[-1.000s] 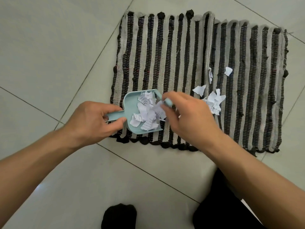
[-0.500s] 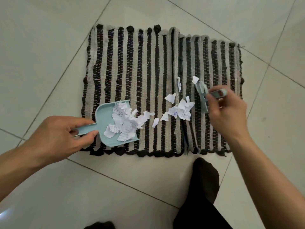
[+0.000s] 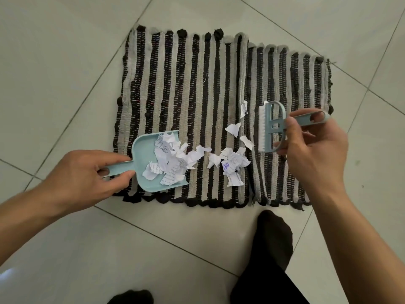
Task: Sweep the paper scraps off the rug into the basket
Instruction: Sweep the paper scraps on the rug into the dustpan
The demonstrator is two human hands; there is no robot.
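- While the view sits a little closer than half a second ago, we see the striped rug (image 3: 184, 102) lying flat on the tiled floor (image 3: 54, 62), as before.
- Our left hand (image 3: 87, 178) stays closed around the handle of the pale blue dustpan (image 3: 144, 150), thumb on top; the pan rests on the rug's near left part, its mouth facing right, in about the same spot as earlier.
- A heap of paper scraps (image 3: 168, 161) fills the pan and spills over its open edge.
- A second cluster of scraps (image 3: 233, 164) lies on the rug just right of the pan, with a few loose pieces above it.
- Our right hand (image 3: 311, 148) is closed on the handle of the small blue brush (image 3: 270, 128), fingers wrapped round.
- Compared with the earlier frame, the brush now shows its white bristles facing left, just beside the loose scraps.
- We cannot tell whether the bristles touch the rug.
- A dark-socked foot (image 3: 274, 233) stands on the floor near the rug's front edge.
- No basket shows in this view.
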